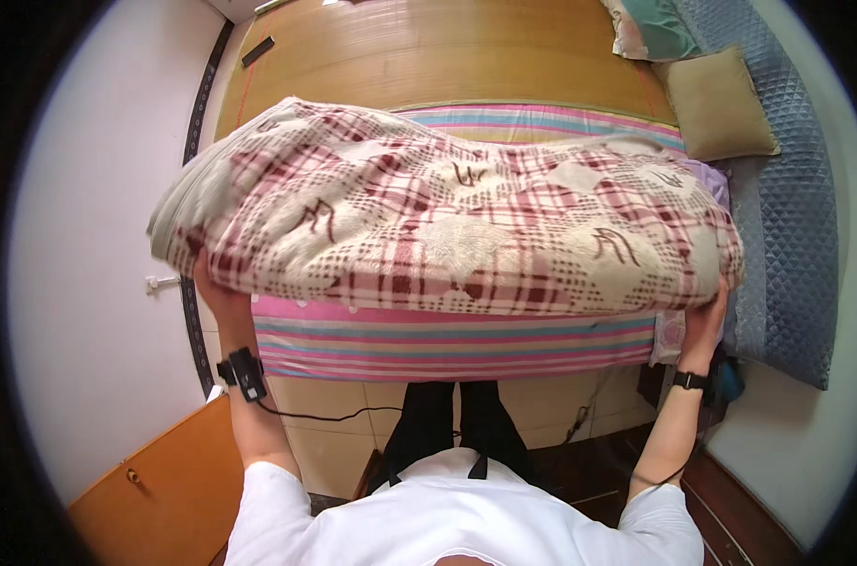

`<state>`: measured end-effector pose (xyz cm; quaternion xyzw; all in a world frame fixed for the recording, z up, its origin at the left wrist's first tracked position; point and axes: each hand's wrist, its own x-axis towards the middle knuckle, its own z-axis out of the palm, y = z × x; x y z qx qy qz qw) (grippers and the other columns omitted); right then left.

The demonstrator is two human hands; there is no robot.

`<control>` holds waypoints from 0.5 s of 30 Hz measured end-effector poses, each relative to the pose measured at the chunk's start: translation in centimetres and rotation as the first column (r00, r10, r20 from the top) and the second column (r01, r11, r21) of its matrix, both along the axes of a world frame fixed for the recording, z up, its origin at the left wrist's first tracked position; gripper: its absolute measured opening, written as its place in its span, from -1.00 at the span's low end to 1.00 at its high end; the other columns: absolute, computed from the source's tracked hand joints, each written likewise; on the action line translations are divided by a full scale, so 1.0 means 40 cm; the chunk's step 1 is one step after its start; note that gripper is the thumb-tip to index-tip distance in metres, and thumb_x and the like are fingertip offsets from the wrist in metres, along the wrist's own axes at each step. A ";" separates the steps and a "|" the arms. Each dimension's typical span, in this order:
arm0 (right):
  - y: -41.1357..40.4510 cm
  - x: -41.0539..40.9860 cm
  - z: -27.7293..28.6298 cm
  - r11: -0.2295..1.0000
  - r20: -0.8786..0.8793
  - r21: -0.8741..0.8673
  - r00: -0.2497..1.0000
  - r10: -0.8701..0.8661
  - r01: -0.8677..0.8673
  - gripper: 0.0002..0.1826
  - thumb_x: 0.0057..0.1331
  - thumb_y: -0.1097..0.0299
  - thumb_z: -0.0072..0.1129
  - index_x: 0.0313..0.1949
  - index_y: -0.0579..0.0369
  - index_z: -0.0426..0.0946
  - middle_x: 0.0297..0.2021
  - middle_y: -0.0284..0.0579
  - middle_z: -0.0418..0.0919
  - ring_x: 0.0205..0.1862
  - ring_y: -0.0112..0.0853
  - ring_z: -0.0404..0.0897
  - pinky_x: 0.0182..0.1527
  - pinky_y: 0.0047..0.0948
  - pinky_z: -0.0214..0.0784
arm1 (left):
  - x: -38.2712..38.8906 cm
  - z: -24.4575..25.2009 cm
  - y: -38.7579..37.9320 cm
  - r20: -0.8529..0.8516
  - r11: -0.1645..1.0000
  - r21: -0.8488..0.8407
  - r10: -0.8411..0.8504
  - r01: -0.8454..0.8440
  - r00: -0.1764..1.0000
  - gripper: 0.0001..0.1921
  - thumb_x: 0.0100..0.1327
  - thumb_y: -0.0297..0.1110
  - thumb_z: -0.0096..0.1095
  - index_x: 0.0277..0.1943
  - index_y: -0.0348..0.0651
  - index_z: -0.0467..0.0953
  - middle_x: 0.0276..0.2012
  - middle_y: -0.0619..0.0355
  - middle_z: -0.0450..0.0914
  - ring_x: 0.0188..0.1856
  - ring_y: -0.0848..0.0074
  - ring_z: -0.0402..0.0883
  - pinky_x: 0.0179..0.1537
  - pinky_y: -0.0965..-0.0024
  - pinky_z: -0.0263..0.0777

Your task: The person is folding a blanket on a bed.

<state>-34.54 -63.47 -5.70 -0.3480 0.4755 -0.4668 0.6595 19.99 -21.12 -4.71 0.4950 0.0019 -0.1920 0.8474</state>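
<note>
A thick plush blanket [463, 233] in cream with a red-brown plaid pattern lies folded in a long bundle across the near part of the bed. My left hand [219, 283] grips its near left corner, the fingers tucked behind the fabric. At the opposite end, my right hand [708, 311] holds the near right corner, with its fingertips partly hidden by the folds. Beneath the bundle, a pink, blue and cream striped sheet [456, 343] hangs toward the bed's front edge. Whether the blanket is raised off the sheet, I cannot tell.
A woven bamboo mat [456, 53] covers the far bed, with a dark narrow object [258, 52] on it. At right are a beige cushion [722, 106], a green pillow [658, 32] and a quilted blue headboard cover [789, 212]. An orange-brown wooden panel [159, 488] stands at lower left.
</note>
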 end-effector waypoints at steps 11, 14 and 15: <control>0.028 -0.183 -0.088 0.762 -0.329 0.582 0.939 -0.099 0.284 -0.57 0.15 0.13 0.18 -0.03 0.06 0.44 -0.13 -0.22 0.53 -0.07 -0.33 0.45 -0.06 -0.26 0.30 | -0.065 -0.017 0.089 -0.545 0.881 0.471 0.330 -0.045 0.770 -0.68 0.08 -0.24 0.27 -0.09 -0.09 0.48 -0.20 0.15 0.56 -0.17 0.42 0.53 -0.08 0.35 0.40; -0.015 -0.103 0.066 0.744 -0.655 0.654 0.594 0.468 0.136 -0.51 0.14 0.11 0.16 0.06 -0.06 0.40 0.04 -0.11 0.39 -0.05 -0.26 0.43 -0.08 -0.27 0.29 | -0.048 0.113 0.107 -0.641 0.727 0.675 0.493 0.127 0.588 -0.74 0.15 -0.22 0.20 -0.14 -0.13 0.48 -0.20 0.14 0.54 -0.11 0.34 0.45 -0.06 0.24 0.32; 0.078 -0.080 -0.033 0.783 -0.659 0.595 0.448 0.604 -0.182 -0.47 0.11 0.12 0.19 0.08 -0.04 0.38 0.06 -0.10 0.38 -0.04 -0.25 0.43 -0.06 -0.26 0.30 | -0.057 0.047 0.189 -0.659 0.752 0.659 0.569 0.012 0.493 -0.73 0.16 -0.22 0.18 -0.13 -0.14 0.47 -0.19 0.13 0.53 -0.08 0.33 0.43 -0.04 0.21 0.30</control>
